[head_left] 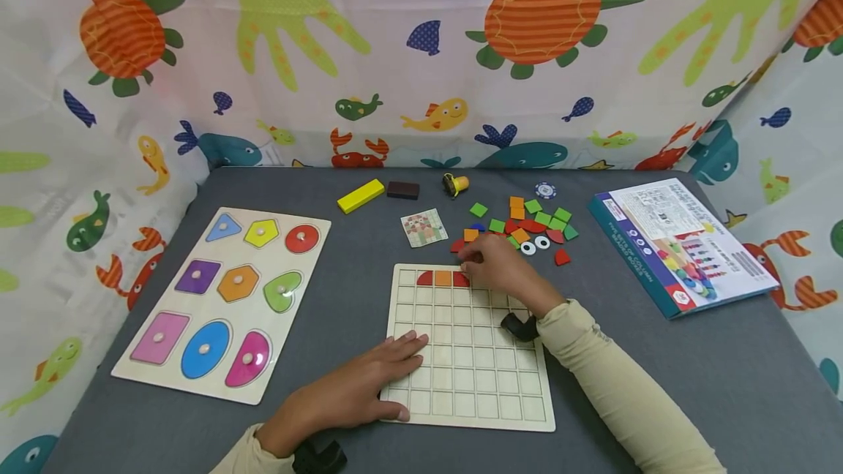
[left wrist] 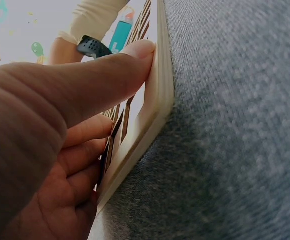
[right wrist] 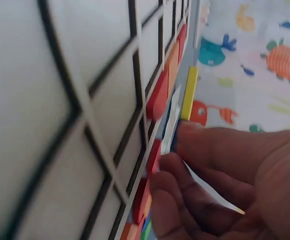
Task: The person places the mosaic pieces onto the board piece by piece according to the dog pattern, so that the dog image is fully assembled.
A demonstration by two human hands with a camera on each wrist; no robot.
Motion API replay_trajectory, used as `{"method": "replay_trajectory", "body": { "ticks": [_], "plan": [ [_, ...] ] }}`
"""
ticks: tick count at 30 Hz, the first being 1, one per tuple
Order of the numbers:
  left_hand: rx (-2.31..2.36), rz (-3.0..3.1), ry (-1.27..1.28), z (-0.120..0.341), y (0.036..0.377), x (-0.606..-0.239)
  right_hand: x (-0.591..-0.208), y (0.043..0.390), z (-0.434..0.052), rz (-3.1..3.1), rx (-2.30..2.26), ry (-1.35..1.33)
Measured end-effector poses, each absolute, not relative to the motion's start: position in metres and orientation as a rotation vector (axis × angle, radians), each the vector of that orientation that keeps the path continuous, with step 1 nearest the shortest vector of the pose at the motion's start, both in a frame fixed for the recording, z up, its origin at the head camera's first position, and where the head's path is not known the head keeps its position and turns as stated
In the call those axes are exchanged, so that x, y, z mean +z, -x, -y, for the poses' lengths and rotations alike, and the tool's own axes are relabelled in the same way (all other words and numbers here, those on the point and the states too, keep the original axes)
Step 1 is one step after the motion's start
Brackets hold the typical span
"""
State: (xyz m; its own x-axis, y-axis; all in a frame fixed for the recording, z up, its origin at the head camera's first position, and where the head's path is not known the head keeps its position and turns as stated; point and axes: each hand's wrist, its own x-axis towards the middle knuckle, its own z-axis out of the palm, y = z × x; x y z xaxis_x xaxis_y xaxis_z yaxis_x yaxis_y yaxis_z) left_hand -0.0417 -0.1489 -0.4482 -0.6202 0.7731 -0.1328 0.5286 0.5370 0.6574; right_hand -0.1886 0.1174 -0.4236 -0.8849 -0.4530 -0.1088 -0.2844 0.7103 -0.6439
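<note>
My left hand (head_left: 375,379) lies on the left edge of a pale wooden grid board (head_left: 474,415), fingers spread on top. In the left wrist view its thumb (left wrist: 130,60) presses the board's rim. A red piece (head_left: 424,279), an orange square (head_left: 443,279) and another red piece (head_left: 461,280) sit in the top row. My right hand (head_left: 497,269) hovers at that row, bent fingertips just above the second red piece. In the right wrist view a gap shows between its thumb (right wrist: 192,137) and forefinger, with no piece visible there.
Beyond the board lie loose green squares (head_left: 558,224), red pieces and googly eyes (head_left: 528,248). A picture card (head_left: 424,228), yellow block (head_left: 360,196), dark block (head_left: 403,190) and poker chip (head_left: 545,190) are nearby. A peg puzzle (head_left: 158,379) stands left, a box (head_left: 685,247) right.
</note>
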Motion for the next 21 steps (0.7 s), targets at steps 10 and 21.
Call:
{"method": "replay_trajectory", "body": {
  "ticks": [10,21],
  "plan": [
    [0.816,-2.362,-1.047,0.149,0.041,-0.449,-0.424,0.214,-0.134,-2.683,-0.942,0.463],
    [0.832,-2.359,-1.064,0.150,0.041,-0.450,-0.429,0.214,-0.124,-2.760,-0.770,0.485]
  ]
}}
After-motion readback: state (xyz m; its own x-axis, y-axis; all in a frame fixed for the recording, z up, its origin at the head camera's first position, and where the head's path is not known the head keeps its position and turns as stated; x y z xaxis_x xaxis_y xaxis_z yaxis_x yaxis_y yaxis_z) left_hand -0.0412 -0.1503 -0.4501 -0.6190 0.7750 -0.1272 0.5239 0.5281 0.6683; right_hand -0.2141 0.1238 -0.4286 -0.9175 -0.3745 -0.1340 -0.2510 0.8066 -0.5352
